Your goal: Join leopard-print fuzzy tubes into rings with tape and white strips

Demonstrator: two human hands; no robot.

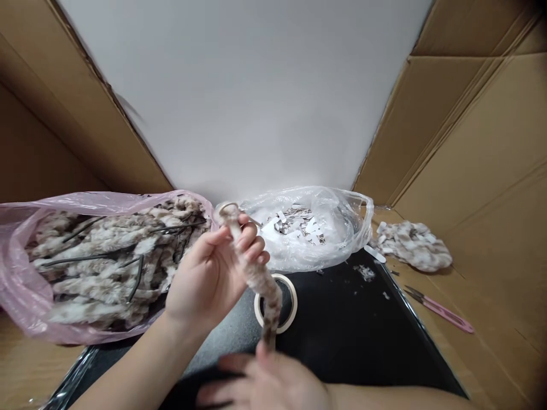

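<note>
While the left hand (209, 279) pinches the fur strip (258, 279) between thumb and fingers near its pale top end, I'd go easy on the pressure so the pile doesn't mat. Strip's mid-view, running from the tape's (294, 304) 11 o'clock side down across it to 6 o'clock. Right hand (277, 387) is at 6 too, pretty blurry: fingers look loosely spread, thumb by the lower end, can't tell if it's gripping. Imo steady that end before smoothing anything, and don't twist. Snips (444, 313) at 3 o'clock look safely apart.
</note>
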